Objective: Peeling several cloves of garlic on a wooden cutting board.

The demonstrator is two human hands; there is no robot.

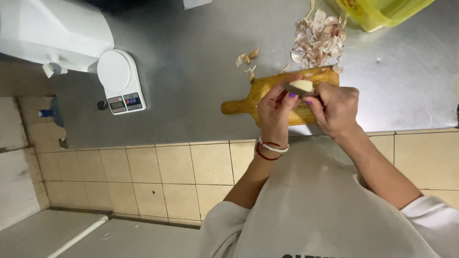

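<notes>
My left hand (275, 109), with a red and a white bracelet at the wrist, pinches a pale peeled garlic clove (301, 85) between thumb and fingers. My right hand (336, 106) is closed around a small knife, whose dark blade (290, 89) rests against the clove. Both hands hover just above a wooden cutting board (239, 104) with a handle that points left. The knife's handle is hidden inside my fist.
A pile of garlic skins (318, 40) lies behind the board, with several loose bits (246, 59) to its left. A yellow plastic container (382, 12) stands at the back right. A white kitchen scale (119, 81) and a white appliance (52, 31) sit on the steel counter (191, 57) at left.
</notes>
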